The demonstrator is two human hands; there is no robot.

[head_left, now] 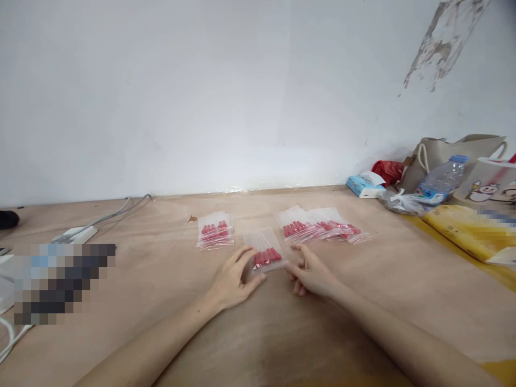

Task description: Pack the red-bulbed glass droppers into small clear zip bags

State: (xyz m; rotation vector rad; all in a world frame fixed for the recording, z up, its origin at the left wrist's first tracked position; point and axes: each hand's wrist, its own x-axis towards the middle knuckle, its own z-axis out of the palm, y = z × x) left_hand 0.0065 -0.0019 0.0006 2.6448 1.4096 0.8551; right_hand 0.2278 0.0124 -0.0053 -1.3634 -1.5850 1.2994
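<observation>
A clear zip bag (260, 236) with several small red pieces in its lower part lies flat on the table between my hands. My left hand (236, 277) rests at its left edge, thumb and fingers apart, fingertips by the bag's side. At the lower right corner, my right hand (308, 273) has its index finger stretched out and the other fingers partly curled; whether it touches the bag I cannot tell. Behind my left hand sits a small stack of similar bags (216, 231). Further right, more filled bags (318, 226) overlap in a fanned row.
A brown-covered table (161, 279) meets a white wall (201, 97). To the right stand a blue tissue pack (365, 185), a plastic bottle (445, 177), a paper bag (463, 145) and a yellow package (463, 228). At left are a white power strip (83, 235) and cables.
</observation>
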